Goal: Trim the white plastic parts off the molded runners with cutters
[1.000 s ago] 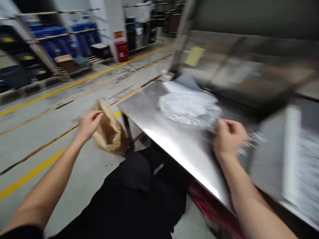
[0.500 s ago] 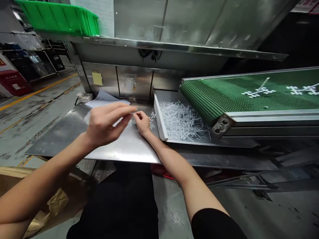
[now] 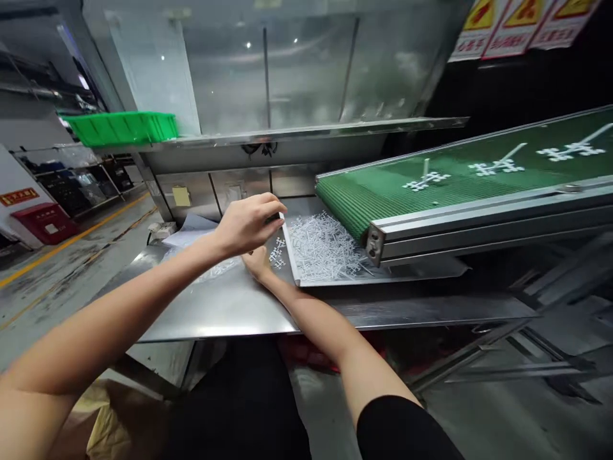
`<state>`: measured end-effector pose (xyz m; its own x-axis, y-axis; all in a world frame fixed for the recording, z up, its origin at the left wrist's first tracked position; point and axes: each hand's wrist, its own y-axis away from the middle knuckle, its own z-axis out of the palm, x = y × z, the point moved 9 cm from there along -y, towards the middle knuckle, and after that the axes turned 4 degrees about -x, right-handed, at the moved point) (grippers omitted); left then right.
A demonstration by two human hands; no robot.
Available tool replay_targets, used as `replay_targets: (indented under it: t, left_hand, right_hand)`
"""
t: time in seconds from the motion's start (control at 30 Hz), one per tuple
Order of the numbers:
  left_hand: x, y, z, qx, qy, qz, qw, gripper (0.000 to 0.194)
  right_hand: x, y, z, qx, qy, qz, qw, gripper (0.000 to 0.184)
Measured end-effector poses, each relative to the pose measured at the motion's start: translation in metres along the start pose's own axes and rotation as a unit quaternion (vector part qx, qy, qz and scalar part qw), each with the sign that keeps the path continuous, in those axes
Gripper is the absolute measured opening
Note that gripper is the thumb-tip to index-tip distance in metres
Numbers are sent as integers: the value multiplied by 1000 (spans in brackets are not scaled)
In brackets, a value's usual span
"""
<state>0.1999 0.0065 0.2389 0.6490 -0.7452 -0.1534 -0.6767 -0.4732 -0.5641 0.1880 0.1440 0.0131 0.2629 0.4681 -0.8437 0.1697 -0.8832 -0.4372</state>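
My left hand (image 3: 251, 220) hangs over the left wall of a white tray (image 3: 293, 268). Its thumb and fingers are apart, and I see nothing between them. Below it, my right hand (image 3: 257, 262) is close to the metal tabletop (image 3: 215, 319), its fingers curled and partly covered by the left hand. Whatever it may hold is hidden. Beside the right hand lie several white branched plastic pieces (image 3: 278, 253). A heap of thin white plastic sticks (image 3: 325, 249) fills much of the tray. Left of the right hand, a clear plastic bag (image 3: 215, 268) is partly covered by my left forearm.
On the right, a green conveyor belt (image 3: 383, 198) slopes down over the tray, carrying several white branched pieces (image 3: 498, 166). A metal shelf (image 3: 306, 132) with a green bin (image 3: 124, 128) runs above the table. Papers (image 3: 191, 230) lie at the back left; brown paper (image 3: 105, 421) is below.
My left hand has moved right from above the table to the tray's left wall, its fingertips parting from the right hand. The view has shifted, and another branched piece shows on the belt.
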Motion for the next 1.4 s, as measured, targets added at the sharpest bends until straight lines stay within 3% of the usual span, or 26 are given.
replay_targets:
  t: [0.2,0.3,0.4,0.5,0.6,0.73,0.9,1.03,1.13,1.2,1.3,1.4]
  left_hand:
    - [18,-56,-76,61,-94,60,992,24]
    - [35,-99,-87,106,-67,110,986,22]
    - [53,-149,-59,116,-15,162,980,21]
    - [86,-194,-9,85,-9,249,965,26]
    - [128,-223,42,54,-74,353,931,33]
    - [162,-247,87,44,-155,390,907,31]
    - [169,-261,110,10,-187,361,913,31]
    - [150,-267,97,-26,-175,310,934,34]
    - [113,-255,58,24,-121,257,958,33]
    - [75,-225,23,93,-50,220,970,31]
    - [6,-138,-19,169,79,153,970,22]
    - [-42,-30,-30,151,164,71,972,17]
  right_hand:
    - [-18,1,2,-5,5,-16,1000,36]
    - [-11,-2,2,-4,7,-8,1000,37]
    - [3,-2,3,-11,11,16,1000,37]
    - [16,0,3,-14,19,44,999,35]
    - [24,0,-1,2,27,68,997,33]
    - [28,0,-11,39,24,85,995,19]
    - [23,6,-16,64,8,80,995,13]
    - [18,10,-20,73,-3,81,994,13]
    - [16,10,-25,80,-5,86,993,14]
    - [14,9,-29,80,-6,88,993,15]
    - [12,12,-33,61,-13,90,994,18]
    - [15,17,-33,37,-34,98,994,21]
